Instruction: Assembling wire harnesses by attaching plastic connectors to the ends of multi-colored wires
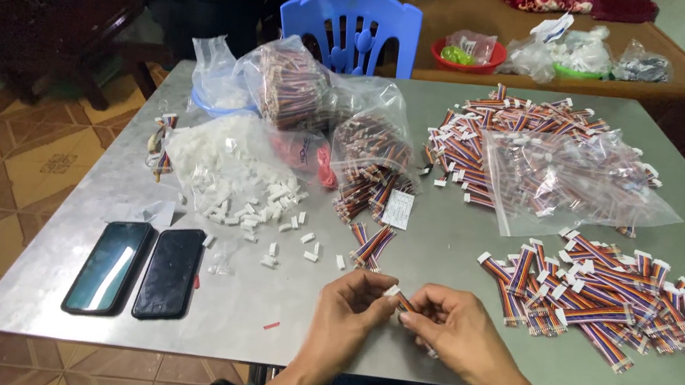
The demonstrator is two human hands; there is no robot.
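Note:
My left hand [352,309] and my right hand [454,330] meet at the table's near edge. Between their fingertips they pinch one short multicoloured ribbon cable [403,300] with a small white plastic connector [391,291] at its end. Just beyond the hands lies a small bunch of loose ribbon cables [371,246]. A pile of cables with white connectors on them [599,298] lies to the right. Loose white connector housings [258,208] are scattered to the left, spilling from a clear bag [216,160].
Two dark phones [137,270] lie side by side at the near left on the grey metal table [459,233]. Clear bags of cables [570,181] fill the back, with a blue plastic chair [354,24] and a brown table behind.

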